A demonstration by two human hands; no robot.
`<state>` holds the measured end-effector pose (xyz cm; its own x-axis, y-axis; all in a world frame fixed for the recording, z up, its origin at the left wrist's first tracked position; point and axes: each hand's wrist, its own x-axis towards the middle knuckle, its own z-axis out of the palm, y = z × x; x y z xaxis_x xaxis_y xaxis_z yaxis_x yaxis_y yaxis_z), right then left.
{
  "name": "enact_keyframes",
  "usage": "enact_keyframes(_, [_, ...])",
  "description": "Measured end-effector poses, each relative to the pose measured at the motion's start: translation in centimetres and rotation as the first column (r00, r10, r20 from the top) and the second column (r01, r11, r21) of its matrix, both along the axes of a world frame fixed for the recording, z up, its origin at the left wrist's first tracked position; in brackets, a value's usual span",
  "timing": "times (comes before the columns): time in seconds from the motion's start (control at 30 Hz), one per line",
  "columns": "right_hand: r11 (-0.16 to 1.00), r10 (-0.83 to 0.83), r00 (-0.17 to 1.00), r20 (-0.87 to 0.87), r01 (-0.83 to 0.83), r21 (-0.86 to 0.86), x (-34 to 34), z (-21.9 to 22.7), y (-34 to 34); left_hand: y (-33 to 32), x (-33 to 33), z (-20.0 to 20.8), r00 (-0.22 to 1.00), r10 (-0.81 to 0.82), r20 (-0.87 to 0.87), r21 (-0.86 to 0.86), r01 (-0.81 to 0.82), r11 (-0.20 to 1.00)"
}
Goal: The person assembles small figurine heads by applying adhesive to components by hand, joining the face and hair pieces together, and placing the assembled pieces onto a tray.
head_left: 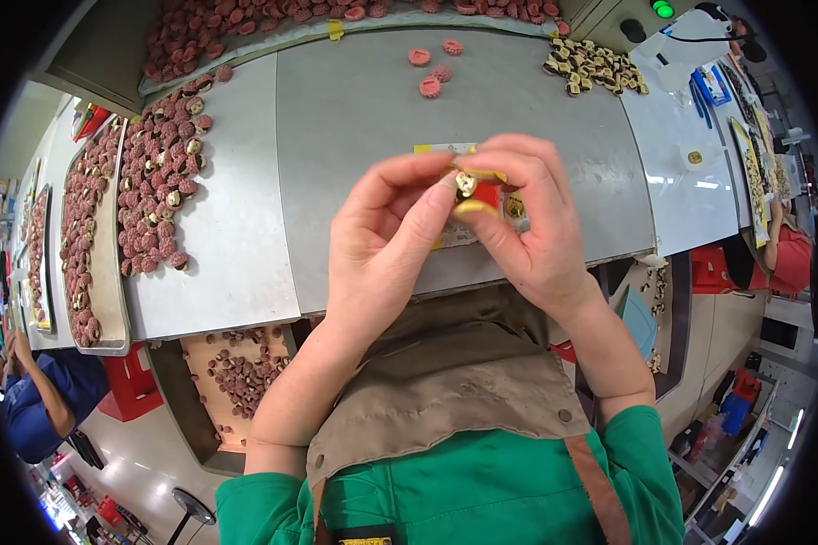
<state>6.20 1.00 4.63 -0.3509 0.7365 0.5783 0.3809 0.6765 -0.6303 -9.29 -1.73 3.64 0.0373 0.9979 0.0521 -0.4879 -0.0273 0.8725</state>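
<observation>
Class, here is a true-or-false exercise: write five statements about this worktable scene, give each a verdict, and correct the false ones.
1. The left hand and right hand meet around a small pale piece. True.
2. The right thumb has a yellow fingertip cover. True.
3. The person's apron is blue. False: it is brown.
4. The small separate group of pink pieces beyond the hands numbers seven. False: there are four.
5. The pile of pale-and-dark pieces is at the table's far left. False: it is at the far right.
</observation>
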Motion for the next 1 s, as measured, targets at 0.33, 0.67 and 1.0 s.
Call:
enact_keyframes(0.33, [0.999,0.03,0.998,0.056,-0.031,0.023,1.4,-0.7,0.0,-0.8,1.6,-0.3,0.937,-0.001,-0.35,0.13,0.05,0.99])
enact_keyframes(0.67, [0.991,-0.025,0.984,0.176,0.002,0.131,0.8,-0.3,0.4,-0.6,1.2,-0.9,0.932,0.006,-0.362,0.103,0.033,0.994])
enact_keyframes(1.0, [0.922,-0.359,0.781,0.511,0.381,0.067,13.9,-0.7,7.4,1.7,-19.4,5.4,0.147,0.457,-0.877,0.335,-0.494,0.802])
